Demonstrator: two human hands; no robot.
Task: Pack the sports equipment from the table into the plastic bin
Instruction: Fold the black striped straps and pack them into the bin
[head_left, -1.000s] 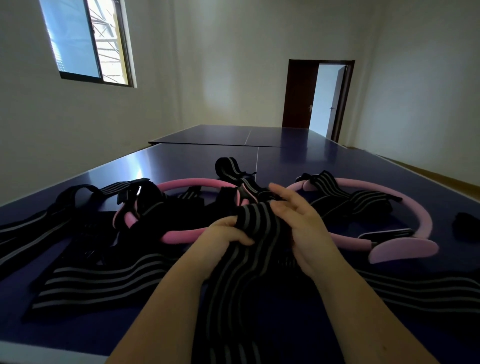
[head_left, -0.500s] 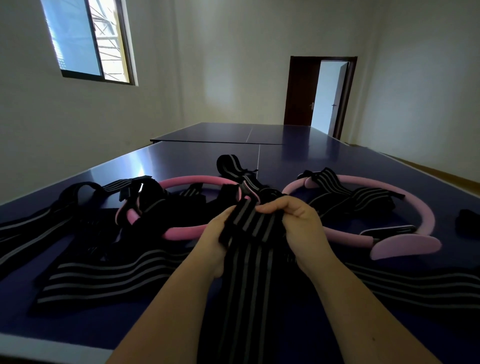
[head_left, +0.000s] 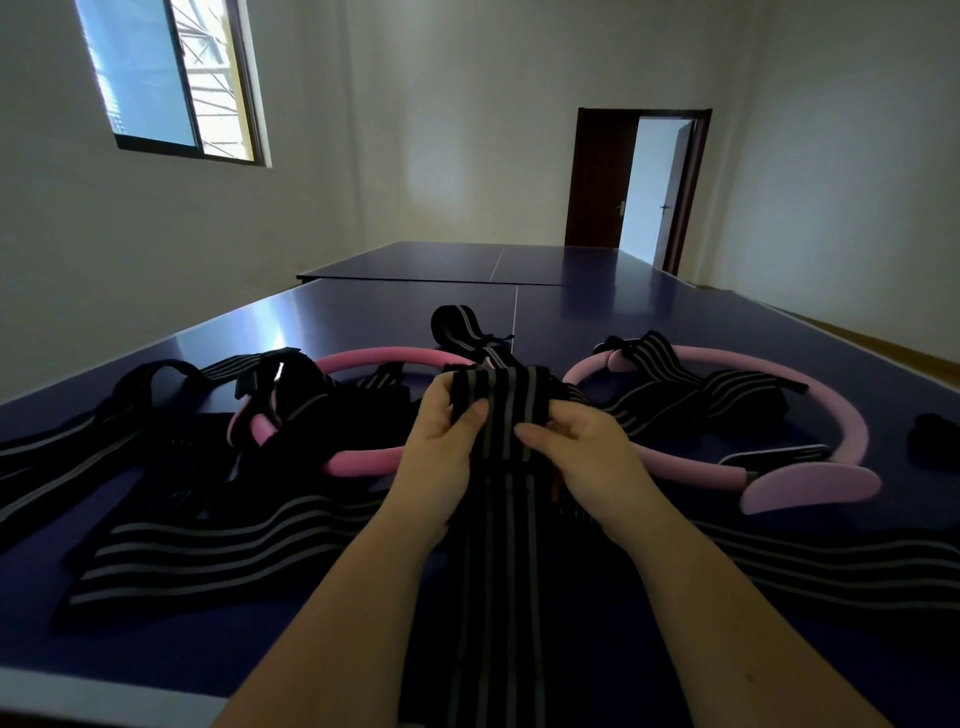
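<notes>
While left hand (head_left: 441, 460) and right hand (head_left: 589, 460) pinch its folded 12 o'clock end, the striped strap (head_left: 501, 571) trails toward 6 o'clock

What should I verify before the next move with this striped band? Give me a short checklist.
1. Left hand grips the striped band: ok.
2. Right hand pinches it: ok.
3. Band rolled up completely: not ok, a long tail lies unrolled.
4. Band free of the pink ring behind: cannot tell.
5. Plastic bin within reach: cannot tell, not in view.
</notes>
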